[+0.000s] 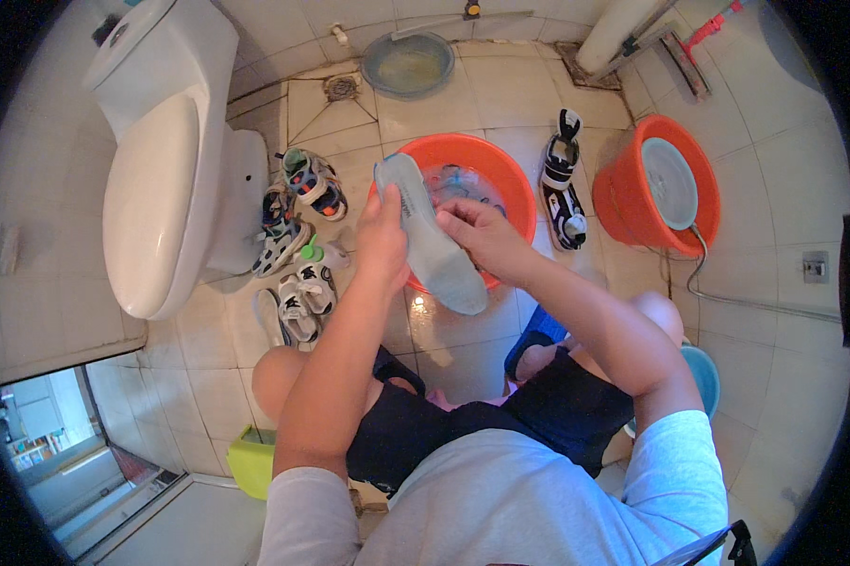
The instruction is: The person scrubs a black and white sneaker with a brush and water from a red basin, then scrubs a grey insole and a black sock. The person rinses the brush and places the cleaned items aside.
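Note:
A pale grey shoe insole point(435, 244) is held up in front of me, slanting over the near left rim of an orange plastic basin point(513, 177). My left hand point(384, 237) grips its left edge, thumb on the face of the insole. At its right edge is my right hand point(483, 237), fingers bent and touching it; how firmly they hold it cannot be told. In the basin lie dark and blue items in cloudy water point(467, 184), partly hidden behind the insole and my right hand.
Left of the basin stand several sneakers point(315, 187) and a bottle with a green cap point(312, 250), beside a white toilet point(152, 205). Black-and-white shoes point(563, 205) and an orange bucket point(612, 191) are at the right. A grey basin point(407, 65) sits by the back wall.

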### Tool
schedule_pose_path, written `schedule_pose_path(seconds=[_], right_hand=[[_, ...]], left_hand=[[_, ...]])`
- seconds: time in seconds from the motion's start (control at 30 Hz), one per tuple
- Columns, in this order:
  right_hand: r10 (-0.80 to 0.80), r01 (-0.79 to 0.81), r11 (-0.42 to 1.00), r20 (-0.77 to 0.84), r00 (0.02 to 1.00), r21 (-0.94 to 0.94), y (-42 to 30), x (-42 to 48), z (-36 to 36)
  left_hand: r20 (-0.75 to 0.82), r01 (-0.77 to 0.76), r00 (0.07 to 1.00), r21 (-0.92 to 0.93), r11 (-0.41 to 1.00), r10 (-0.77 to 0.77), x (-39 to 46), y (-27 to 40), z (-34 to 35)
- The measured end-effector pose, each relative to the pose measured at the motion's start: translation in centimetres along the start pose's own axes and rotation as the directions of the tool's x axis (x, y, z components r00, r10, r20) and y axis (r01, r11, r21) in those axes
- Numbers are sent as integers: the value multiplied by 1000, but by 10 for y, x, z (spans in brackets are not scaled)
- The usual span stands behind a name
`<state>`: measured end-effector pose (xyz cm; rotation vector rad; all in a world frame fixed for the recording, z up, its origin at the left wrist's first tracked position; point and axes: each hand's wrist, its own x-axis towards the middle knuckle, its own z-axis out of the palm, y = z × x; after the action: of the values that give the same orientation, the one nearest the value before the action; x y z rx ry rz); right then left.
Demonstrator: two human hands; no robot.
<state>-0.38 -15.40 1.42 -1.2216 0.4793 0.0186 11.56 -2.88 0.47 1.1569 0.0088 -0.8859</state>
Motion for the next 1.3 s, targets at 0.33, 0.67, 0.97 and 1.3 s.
schedule_pose_path(seconds=[0.33,0.67,0.97,1.3], right_hand=[[285,-320,898,155,946,303,60,16,-6],[220,-416,544,-355,909,-728,229,116,-112],[24,-258,56,-257,966,-965,264,125,-108],[420,-312,866,-229,878,392,204,149,-101]], left_hand=[[76,331,943,-110,937,-324,-17,-28,-41],[-74,380,923,20,925,-377,1,-9,-30],[119,380,925,-289,878,-361,0,8,-36],[214,313,935,-120,942,-284,0,9,-37]])
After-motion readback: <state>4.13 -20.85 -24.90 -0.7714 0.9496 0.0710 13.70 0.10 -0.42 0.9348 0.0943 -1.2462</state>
